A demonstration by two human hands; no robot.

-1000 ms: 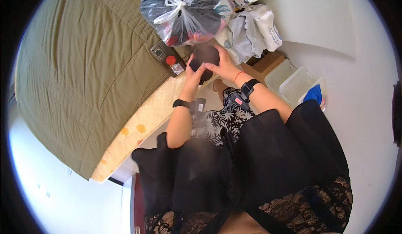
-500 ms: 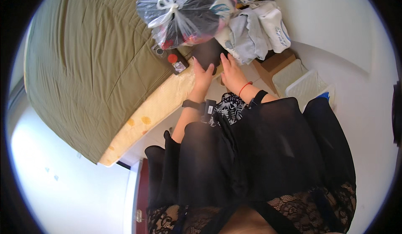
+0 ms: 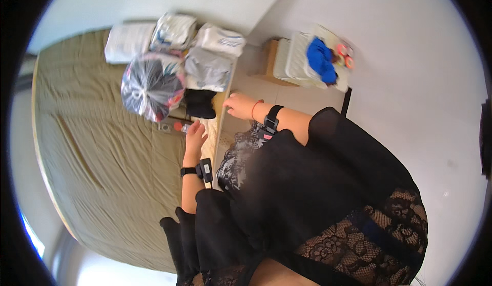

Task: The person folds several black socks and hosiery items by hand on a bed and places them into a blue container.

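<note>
A folded black cloth (image 3: pixel 201 104) lies at the mattress edge, just beyond my two hands and apart from both. My left hand (image 3: pixel 195 141) is over the bed's edge with its fingers spread and nothing in them. Partly behind its fingertips is a dark phone (image 3: pixel 177 125) with a red round spot. My right hand (image 3: pixel 240 106) hovers just off the mattress side, right of the cloth, fingers loosely bent and holding nothing visible. A tied clear plastic bag (image 3: pixel 152 87) of dark and pink items sits left of the cloth, with folded grey clothing (image 3: pixel 207 68) behind it.
The bed has an olive cover (image 3: pixel 102 168). White packages (image 3: pixel 129 41) line its far end by the wall. Beyond my right hand, white plastic baskets (image 3: pixel 297 55) stand beside a cardboard box (image 3: pixel 269 60); blue cloth (image 3: pixel 321 59) and small round items lie in one.
My hands have come off the black cloth and moved apart; it now lies on the mattress edge. The view has turned and widened, bringing in more bed and the baskets.
</note>
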